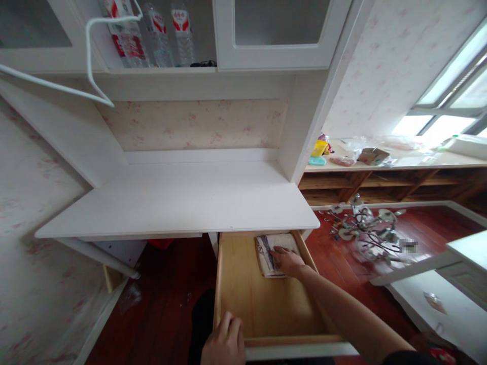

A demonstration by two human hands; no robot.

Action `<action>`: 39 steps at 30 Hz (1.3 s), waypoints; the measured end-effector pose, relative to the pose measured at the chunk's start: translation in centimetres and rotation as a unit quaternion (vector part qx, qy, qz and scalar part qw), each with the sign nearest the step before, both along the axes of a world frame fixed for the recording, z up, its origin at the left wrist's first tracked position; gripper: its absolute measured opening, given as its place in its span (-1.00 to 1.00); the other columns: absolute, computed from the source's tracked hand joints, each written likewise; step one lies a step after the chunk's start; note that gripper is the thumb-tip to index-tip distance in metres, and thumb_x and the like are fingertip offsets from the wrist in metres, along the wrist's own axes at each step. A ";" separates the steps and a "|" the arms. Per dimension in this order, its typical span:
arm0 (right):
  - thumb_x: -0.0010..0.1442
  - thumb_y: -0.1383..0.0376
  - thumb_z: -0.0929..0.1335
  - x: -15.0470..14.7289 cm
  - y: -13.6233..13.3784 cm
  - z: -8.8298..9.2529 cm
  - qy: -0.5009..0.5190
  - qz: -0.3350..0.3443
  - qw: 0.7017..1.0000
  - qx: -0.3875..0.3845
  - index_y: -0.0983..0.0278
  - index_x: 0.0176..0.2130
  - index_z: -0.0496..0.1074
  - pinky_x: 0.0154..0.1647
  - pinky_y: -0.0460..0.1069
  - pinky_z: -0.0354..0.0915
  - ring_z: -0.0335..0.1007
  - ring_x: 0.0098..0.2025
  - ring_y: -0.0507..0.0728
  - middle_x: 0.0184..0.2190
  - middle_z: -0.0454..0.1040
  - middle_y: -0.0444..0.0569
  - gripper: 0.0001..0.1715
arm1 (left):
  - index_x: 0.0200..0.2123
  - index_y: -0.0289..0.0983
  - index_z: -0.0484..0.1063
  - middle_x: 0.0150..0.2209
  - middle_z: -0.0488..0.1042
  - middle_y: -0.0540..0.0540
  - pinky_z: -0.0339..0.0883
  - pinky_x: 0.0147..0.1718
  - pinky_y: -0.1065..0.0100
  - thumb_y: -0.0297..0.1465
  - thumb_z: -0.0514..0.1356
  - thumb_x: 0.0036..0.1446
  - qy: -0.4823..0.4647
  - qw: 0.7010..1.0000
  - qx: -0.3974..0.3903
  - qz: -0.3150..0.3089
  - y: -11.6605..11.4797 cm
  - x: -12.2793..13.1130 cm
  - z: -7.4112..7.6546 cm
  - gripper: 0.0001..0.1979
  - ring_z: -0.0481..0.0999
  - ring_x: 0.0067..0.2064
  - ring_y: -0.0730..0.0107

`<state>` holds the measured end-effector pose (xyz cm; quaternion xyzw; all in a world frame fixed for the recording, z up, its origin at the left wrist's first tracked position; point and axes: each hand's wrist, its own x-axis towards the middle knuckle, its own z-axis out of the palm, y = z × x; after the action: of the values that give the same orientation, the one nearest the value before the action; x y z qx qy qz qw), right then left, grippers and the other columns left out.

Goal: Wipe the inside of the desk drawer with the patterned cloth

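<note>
Under the right part of the white desk (pixel 182 203), a wooden drawer (pixel 239 284) is pulled out. A folded cloth (pixel 266 248), light with a dark stripe, lies toward its back right. My right hand (pixel 287 261) rests on the cloth with its fingers extended over it. At the drawer's front left corner is my left hand (pixel 225 342), its fingers curled over the drawer's edge.
A white wire hanger (pixel 89 56) juts in at the upper left, before shelves with plastic bottles (pixel 182 33). A dismantled chandelier (pixel 376 233) lies on the red floor at right. White furniture (pixel 445 299) stands at lower right.
</note>
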<state>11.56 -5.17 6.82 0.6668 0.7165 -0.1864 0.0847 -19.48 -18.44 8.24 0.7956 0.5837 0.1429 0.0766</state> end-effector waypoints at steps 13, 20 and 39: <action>-0.06 0.37 0.38 -1.4 -10.9 0.3 0.066 0.061 0.995 -0.039 0.16 0.06 0.40 -0.04 0.13 0.31 0.30 0.07 0.33 0.12 0.28 0.13 -0.36 | -0.35 -0.08 0.47 -0.33 0.46 0.12 0.20 -0.44 0.46 -0.52 0.09 0.16 -0.020 1.000 0.008 -0.007 -0.1 0.2 1.0 -0.78 0.48 -0.41 0.55; -0.11 0.30 0.47 -4.6 -9.1 -0.6 0.085 0.051 0.993 -0.057 0.19 0.05 0.39 -0.09 0.11 0.33 0.37 -0.01 0.29 0.08 0.32 0.10 -0.32 | -0.36 -0.11 0.46 -0.34 0.45 0.09 0.20 -0.44 0.47 -0.52 0.09 0.17 -0.012 1.000 0.017 -0.004 -0.2 0.3 1.1 -0.79 0.48 -0.41 0.53; 0.09 0.17 0.37 -16.4 -6.4 0.2 0.068 0.151 0.985 0.052 0.13 0.05 0.39 0.00 0.26 0.24 0.14 0.11 0.35 0.13 0.23 0.08 -0.50 | -0.31 -0.12 0.43 -0.29 0.44 0.06 0.15 -0.43 0.38 -0.48 0.08 0.20 -0.003 0.999 -0.023 -0.025 -0.3 0.1 3.1 -0.83 0.45 -0.37 0.46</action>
<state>-4.80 -11.60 7.06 0.5401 0.8218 -0.1791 0.0282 -19.41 -18.71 11.37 0.8075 0.5667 0.1298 0.1000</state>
